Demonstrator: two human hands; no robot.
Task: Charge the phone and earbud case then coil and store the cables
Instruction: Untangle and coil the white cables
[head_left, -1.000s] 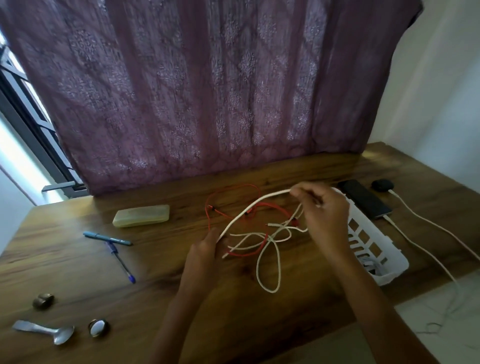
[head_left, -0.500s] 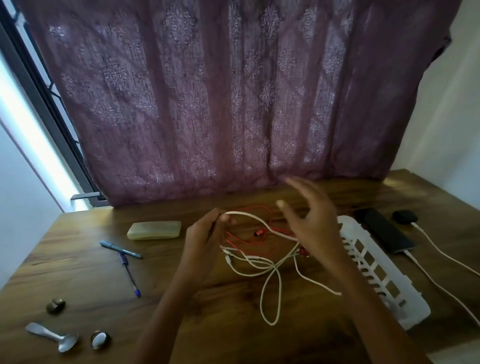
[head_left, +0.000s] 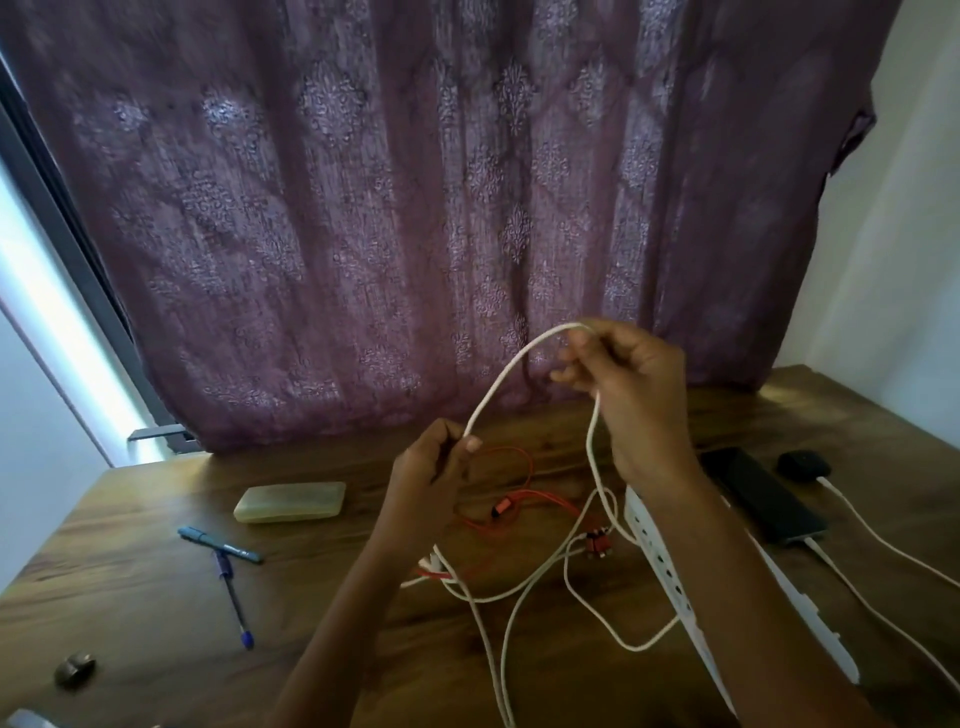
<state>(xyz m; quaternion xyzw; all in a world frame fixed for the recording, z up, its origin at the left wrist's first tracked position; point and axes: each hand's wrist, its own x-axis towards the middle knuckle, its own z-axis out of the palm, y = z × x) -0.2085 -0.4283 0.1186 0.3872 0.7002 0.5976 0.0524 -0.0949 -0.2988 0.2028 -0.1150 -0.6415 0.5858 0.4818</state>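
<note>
A white cable (head_left: 511, 370) arcs between both hands above the wooden table (head_left: 130, 582). My left hand (head_left: 434, 480) pinches its lower end, and my right hand (head_left: 631, 395) grips it higher up, near the curtain. The rest of that cable hangs down and loops loosely on the table (head_left: 592, 597). Under it lies a tangled orange-red cable (head_left: 524, 499). At the right a black phone (head_left: 761, 493) and a dark earbud case (head_left: 802, 465) each have a white charging cable (head_left: 883, 545) plugged in.
A white slotted basket (head_left: 727, 618) lies beside my right forearm. On the left of the table are a pale green case (head_left: 291, 501), two pens (head_left: 226, 553) and a small metal piece (head_left: 75, 667). A purple curtain (head_left: 415, 208) hangs behind.
Both hands have lifted the white cable off the table; my right hand rose higher and closed on it, drawing an arc between the hands. The camera tilted upward.
</note>
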